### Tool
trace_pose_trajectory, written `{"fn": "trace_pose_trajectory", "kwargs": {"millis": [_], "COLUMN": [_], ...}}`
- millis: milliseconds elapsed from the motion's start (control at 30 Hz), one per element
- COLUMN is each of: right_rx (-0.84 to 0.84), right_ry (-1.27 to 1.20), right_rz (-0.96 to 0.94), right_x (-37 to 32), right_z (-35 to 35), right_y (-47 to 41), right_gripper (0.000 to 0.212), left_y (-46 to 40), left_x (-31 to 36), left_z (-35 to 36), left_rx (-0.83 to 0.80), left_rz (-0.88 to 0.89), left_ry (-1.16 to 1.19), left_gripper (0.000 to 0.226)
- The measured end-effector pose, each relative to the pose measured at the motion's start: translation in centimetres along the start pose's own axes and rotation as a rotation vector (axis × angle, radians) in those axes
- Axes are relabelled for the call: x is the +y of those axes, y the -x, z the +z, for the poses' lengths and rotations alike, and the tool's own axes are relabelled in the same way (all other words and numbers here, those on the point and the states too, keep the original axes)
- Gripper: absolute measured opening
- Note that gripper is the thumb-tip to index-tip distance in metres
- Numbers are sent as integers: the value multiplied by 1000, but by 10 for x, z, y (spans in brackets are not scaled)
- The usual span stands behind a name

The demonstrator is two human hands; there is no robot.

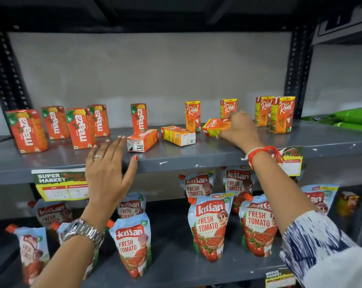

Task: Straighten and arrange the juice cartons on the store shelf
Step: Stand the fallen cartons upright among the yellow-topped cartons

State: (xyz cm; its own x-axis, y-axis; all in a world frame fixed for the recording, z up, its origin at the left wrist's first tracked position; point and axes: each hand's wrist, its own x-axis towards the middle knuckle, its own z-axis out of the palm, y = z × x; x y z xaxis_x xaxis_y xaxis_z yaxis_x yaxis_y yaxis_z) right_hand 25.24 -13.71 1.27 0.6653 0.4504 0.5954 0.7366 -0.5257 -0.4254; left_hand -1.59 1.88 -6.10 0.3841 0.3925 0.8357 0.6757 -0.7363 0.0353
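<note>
Waxy card cartons, light and stiff but easily dented, are best pinched across the narrow sides. Right hand (236,127) is closed on a tipped Real carton (215,126), mid-shelf (196,161) right; left hand (107,169) hovers spread by a fallen Maaza carton (142,140).

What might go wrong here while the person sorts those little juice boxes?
1. The right hand is gripping a tipped Real carton close to an upright Real carton; lifting it could knock that one over.
2. The fallen Maaza carton lies near the shelf edge, just by the open left hand; a careless nudge might push it off.
</note>
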Motion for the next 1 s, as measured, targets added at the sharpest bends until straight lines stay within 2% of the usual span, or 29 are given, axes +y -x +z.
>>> {"fn": "trace_pose_trajectory", "kwargs": {"millis": [167, 400, 600, 833, 1000], "right_rx": [228, 572, 663, 749, 696], "right_ry": [-126, -435, -606, -715, -730], "right_rz": [-34, -109, -107, -87, -18], "right_x": [-15, -30, -45, -53, -47], "right_z": [-6, 4, 2, 7, 6], "right_y": [28, 61, 64, 67, 58], "right_gripper": [59, 58, 60, 61, 64], "left_y": [0, -4, -7, -10, -8], "left_x": [2, 0, -3, -1, 2], "left_z": [3, 11, 17, 24, 28], "left_rx": [121, 289, 401, 421, 425], "left_rz": [29, 59, 81, 48, 42], "left_ry": [15, 17, 17, -8, -8], "left_gripper": [52, 47, 48, 50, 50]}}
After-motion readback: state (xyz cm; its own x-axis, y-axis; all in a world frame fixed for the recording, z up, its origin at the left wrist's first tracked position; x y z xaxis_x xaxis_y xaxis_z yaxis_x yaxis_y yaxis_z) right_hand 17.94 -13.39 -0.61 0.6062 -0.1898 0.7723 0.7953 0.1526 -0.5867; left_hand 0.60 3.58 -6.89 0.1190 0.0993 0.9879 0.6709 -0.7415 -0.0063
